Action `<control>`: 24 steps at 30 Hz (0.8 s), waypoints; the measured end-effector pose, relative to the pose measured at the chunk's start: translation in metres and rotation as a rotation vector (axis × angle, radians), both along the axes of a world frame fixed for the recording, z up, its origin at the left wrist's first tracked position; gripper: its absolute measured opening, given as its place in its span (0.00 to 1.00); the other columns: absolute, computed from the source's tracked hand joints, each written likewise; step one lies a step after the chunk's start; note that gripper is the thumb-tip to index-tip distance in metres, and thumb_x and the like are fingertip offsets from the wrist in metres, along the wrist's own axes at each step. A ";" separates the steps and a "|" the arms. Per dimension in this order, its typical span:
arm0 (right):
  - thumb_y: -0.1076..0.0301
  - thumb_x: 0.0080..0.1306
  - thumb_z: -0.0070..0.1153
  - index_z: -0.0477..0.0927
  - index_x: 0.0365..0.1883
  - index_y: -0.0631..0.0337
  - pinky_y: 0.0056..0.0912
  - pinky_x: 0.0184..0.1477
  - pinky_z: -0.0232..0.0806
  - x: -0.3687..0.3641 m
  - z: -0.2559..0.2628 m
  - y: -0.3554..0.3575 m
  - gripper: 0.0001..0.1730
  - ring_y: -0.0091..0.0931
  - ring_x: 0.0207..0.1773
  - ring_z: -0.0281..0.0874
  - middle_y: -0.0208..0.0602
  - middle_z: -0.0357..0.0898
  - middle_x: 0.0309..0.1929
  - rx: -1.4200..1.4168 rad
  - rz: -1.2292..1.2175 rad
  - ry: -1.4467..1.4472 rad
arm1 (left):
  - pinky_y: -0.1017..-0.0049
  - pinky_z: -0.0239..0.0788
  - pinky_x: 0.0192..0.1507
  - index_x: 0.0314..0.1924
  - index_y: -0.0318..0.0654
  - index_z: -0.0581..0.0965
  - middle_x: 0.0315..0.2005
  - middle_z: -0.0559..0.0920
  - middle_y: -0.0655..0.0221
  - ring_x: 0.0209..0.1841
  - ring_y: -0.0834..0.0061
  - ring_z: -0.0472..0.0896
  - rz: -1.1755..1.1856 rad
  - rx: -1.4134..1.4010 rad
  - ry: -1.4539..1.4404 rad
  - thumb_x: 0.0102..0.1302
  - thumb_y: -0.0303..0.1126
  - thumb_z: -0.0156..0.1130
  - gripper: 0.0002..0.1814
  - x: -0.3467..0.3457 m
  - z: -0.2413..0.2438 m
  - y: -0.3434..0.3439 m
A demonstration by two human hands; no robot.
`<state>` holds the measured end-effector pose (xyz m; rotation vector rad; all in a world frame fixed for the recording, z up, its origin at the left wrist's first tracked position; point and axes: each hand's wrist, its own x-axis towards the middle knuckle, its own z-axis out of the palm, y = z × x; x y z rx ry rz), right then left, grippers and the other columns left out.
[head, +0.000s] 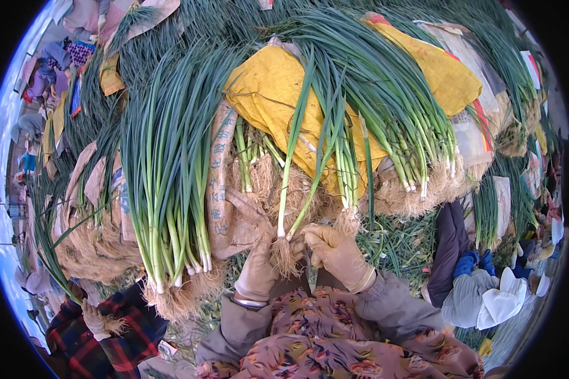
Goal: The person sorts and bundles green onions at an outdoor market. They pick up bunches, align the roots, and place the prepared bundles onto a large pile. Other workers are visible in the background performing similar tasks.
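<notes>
My gloved left hand (260, 270) grips a green onion (284, 203) by its root end, its roots hanging down in front of the palm. A second stalk leans away from the same root end towards the upper right. My gloved right hand (336, 253) is just beside it, fingers curled with thumb and forefinger pinched at the base of that leaning stalk; whether anything is between them is hard to see. Ahead lie a yellow woven sack (270, 90) and a small bunch of green onions (346, 175) with roots towards me.
A large bunch of onions (170, 189) lies left on a printed beige sack (223, 175); another bunch (398, 128) lies right. A co-worker in a plaid sleeve (123, 350) holds onions at lower left. Another person in a white hat (502, 298) is at right. Leaf trimmings (398, 241) cover the ground.
</notes>
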<state>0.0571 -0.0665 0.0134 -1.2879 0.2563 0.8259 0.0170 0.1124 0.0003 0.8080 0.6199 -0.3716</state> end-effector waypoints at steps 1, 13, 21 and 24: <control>0.63 0.77 0.50 0.79 0.54 0.64 0.16 0.29 0.63 0.002 0.003 0.007 0.16 0.13 0.26 0.69 0.22 0.75 0.25 0.010 -0.051 -0.020 | 0.70 0.76 0.55 0.68 0.32 0.65 0.53 0.80 0.55 0.50 0.65 0.83 -0.045 0.055 -0.043 0.79 0.37 0.46 0.23 0.003 0.000 -0.001; 0.64 0.75 0.54 0.81 0.48 0.65 0.19 0.24 0.60 0.026 -0.024 0.011 0.13 0.14 0.21 0.66 0.23 0.72 0.21 0.155 0.286 0.135 | 0.66 0.62 0.69 0.67 0.31 0.68 0.68 0.66 0.46 0.71 0.56 0.67 -0.519 0.853 -0.646 0.72 0.23 0.52 0.24 -0.008 -0.007 0.011; 0.71 0.71 0.54 0.82 0.45 0.65 0.20 0.25 0.62 0.022 -0.027 0.016 0.10 0.16 0.22 0.69 0.25 0.73 0.21 0.109 0.154 0.119 | 0.75 0.60 0.67 0.72 0.32 0.62 0.66 0.71 0.57 0.66 0.74 0.69 -0.396 0.565 -0.366 0.72 0.27 0.53 0.30 0.002 0.022 0.001; 0.73 0.71 0.53 0.83 0.43 0.65 0.22 0.26 0.66 0.021 -0.025 0.035 0.09 0.17 0.22 0.70 0.28 0.76 0.22 -0.564 0.120 -0.700 | 0.75 0.63 0.63 0.73 0.32 0.62 0.63 0.73 0.57 0.61 0.73 0.73 -0.475 0.692 -0.299 0.72 0.26 0.50 0.29 0.002 0.027 -0.009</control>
